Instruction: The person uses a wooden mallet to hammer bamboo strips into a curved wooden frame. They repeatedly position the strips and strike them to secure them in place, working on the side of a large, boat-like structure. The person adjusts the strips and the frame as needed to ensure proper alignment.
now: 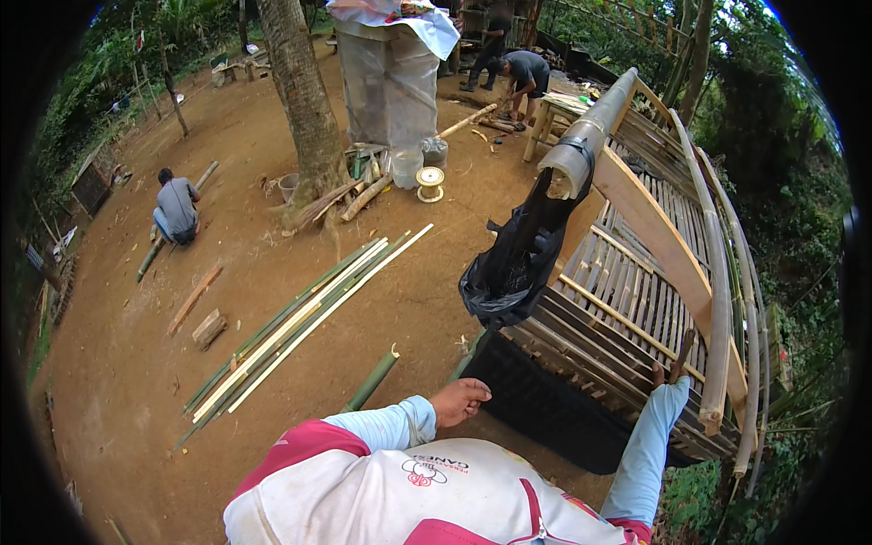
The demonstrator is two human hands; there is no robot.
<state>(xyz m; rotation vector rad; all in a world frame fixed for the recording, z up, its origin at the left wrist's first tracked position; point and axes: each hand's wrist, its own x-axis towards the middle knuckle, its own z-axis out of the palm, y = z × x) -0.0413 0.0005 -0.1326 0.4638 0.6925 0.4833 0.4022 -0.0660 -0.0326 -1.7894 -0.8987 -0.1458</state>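
Note:
My left hand (460,402) is held before my chest with its fingers curled in, and I see nothing in it. To the right, my right hand (668,373) is closed on a narrow brown stick-like piece (683,351) at the edge of a bamboo slat platform (627,282); I cannot tell exactly what it is. A black plastic bag (513,272) hangs from the end of a thick bamboo pole (595,123) ahead of me. Below the platform's near side is a sheet of black cloth or netting (545,400).
Long split bamboo strips (309,313) lie on the dirt to the left, near a wood block (210,329). A green bamboo pole (372,380) lies close to my left arm. Beyond stand a tree trunk (304,91) and a plastic-wrapped stack (386,82). One person (177,204) squats at left; others work behind.

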